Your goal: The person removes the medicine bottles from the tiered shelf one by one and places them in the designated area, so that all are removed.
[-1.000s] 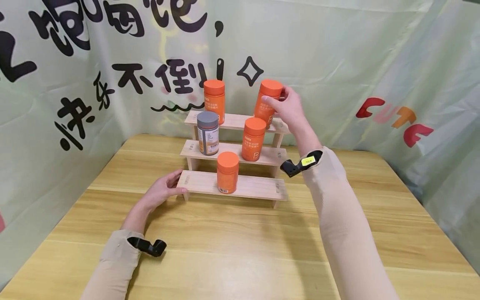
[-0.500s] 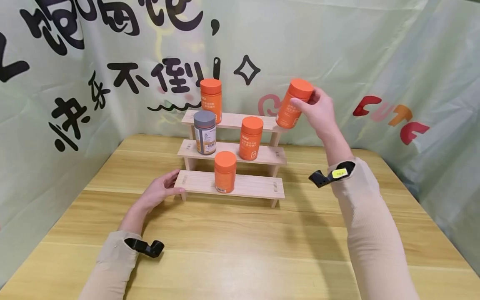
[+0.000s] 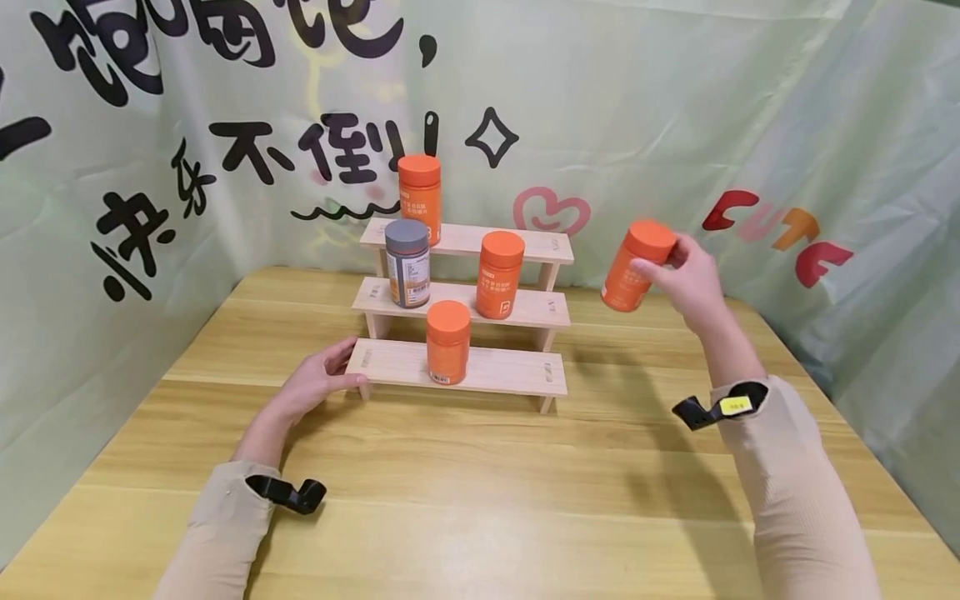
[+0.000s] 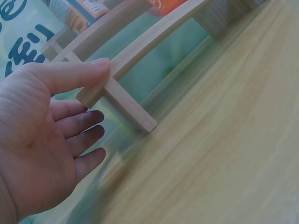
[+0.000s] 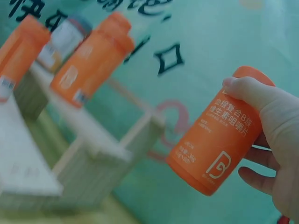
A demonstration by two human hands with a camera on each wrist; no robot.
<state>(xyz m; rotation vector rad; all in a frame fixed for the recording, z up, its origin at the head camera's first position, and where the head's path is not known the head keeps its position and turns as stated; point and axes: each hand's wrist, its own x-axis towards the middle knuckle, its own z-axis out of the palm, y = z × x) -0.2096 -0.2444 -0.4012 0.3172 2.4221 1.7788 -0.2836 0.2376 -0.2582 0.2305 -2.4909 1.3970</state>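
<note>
To the right of the wooden three-step display stand (image 3: 510, 371), my right hand (image 3: 692, 282) grips an orange bottle (image 3: 627, 271) near its cap, tilted and raised above the table. In the right wrist view, white lettering on the held bottle (image 5: 217, 133) faces the camera. My left hand (image 3: 313, 385) holds the left end of the stand's lowest step. In the left wrist view the thumb of that hand (image 4: 46, 126) lies on the step's edge, its other fingers around the end. Another orange bottle (image 3: 447, 346) stands on this lowest step.
The middle step carries a grey-capped bottle (image 3: 408, 267) and an orange-capped bottle (image 3: 498, 279). One more orange-capped bottle (image 3: 420, 196) stands at the left of the top step. A printed cloth backdrop (image 3: 637, 100) hangs behind the wooden table (image 3: 480, 500).
My right hand has lifted the orange bottle off the right end of the top step and carried it right, then lower. My left hand stays at the lowest step.
</note>
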